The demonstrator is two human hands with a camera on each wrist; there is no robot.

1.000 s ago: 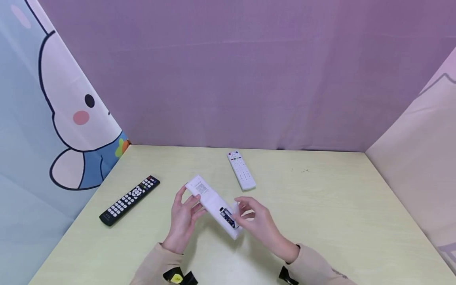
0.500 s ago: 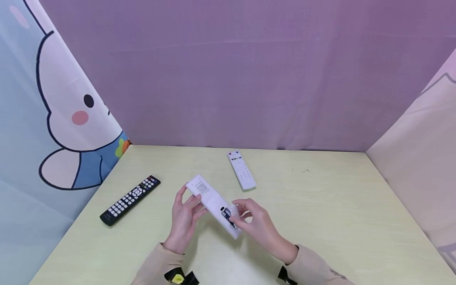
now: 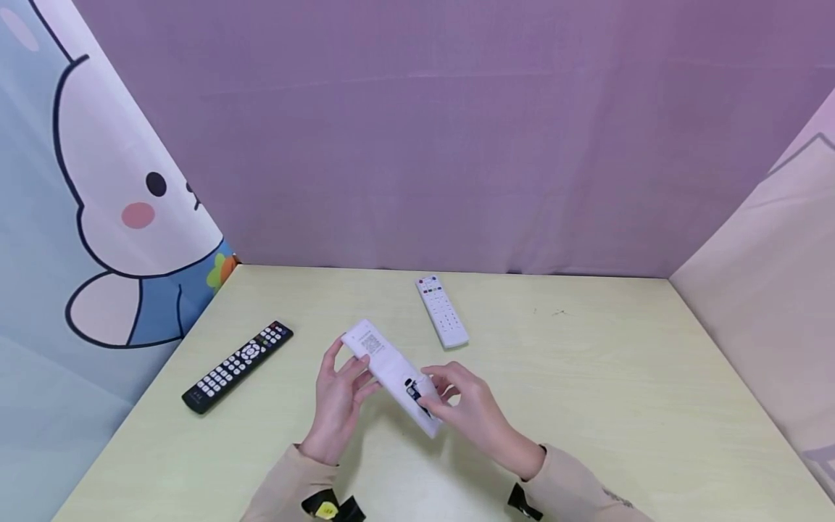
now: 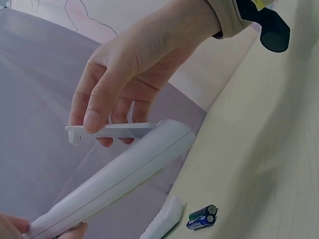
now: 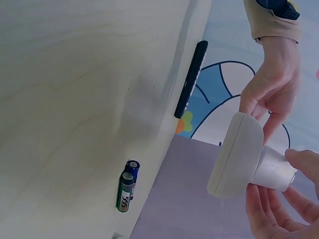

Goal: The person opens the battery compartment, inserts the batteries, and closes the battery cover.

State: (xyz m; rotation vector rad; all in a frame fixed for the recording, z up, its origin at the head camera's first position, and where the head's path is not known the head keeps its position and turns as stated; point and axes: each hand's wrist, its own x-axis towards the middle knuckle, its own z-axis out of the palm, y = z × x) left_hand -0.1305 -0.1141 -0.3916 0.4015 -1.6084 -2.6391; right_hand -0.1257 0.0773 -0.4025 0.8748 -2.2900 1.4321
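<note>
Backing a pale wood-grain table, purple cloth, cartoon-printed cloth at left

Smooth plastic, wood, creased cloth
The held remote and its cover look matt; the batteries are glossy, the table wood-grained, the curtain dull fabric.

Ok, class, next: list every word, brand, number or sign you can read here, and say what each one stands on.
"555": on the green battery.
QR code: on the back of the raised white remote control; any print beside it too small.
Black remote control: key markings too small to read.
Far white remote control: key markings too small to read.
Blue battery, yellow wrist tag: any print too blurred.
</note>
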